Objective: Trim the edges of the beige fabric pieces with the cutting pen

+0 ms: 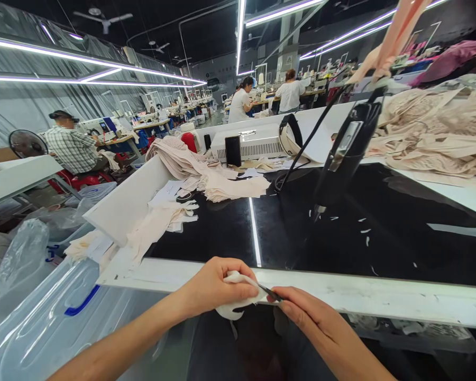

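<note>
My left hand [212,288] is closed around a small piece of pale cream fabric [234,307], held just in front of the table's white front edge [341,291]. My right hand [301,312] is pinched on a thin dark tool [270,292], likely small snips, whose tip touches the fabric. Both hands meet low in the view, over my dark lap. The tool's far end is hidden in my fingers.
A glossy black tabletop [381,227] holds piles of cream fabric pieces [206,174] at the left and a large heap [440,132] at the right. A black lamp-like device [347,153] stands mid-table. Clear plastic bins [43,317] sit at my left. Other people work at sewing stations behind.
</note>
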`<state>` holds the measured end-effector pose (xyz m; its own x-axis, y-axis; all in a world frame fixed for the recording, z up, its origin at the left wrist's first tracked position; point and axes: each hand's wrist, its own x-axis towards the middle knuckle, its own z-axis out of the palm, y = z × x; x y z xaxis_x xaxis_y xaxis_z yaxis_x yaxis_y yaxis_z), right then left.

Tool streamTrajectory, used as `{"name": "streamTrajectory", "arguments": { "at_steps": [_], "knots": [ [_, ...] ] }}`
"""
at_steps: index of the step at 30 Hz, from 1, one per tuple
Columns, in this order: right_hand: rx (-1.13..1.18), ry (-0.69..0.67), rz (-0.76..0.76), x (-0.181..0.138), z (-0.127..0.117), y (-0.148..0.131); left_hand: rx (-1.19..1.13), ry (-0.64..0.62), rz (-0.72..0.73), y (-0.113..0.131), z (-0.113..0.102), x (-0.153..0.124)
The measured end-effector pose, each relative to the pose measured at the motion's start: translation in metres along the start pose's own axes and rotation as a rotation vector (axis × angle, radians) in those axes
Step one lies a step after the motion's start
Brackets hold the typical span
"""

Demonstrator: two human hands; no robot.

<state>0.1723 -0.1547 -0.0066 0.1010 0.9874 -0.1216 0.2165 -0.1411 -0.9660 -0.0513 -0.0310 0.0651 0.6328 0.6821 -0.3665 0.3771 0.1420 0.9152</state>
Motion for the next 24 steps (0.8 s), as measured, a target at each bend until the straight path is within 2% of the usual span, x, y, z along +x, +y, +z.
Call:
{"name": "streamTrajectory", "arguments": {
  "at_steps": [24],
  "knots": [
    [-0.059,0.017,-0.039,0.0011,0.0062,0.0077,0.052,0.023,-0.065,0.0019,0.0051,0.0001]
  ]
}}
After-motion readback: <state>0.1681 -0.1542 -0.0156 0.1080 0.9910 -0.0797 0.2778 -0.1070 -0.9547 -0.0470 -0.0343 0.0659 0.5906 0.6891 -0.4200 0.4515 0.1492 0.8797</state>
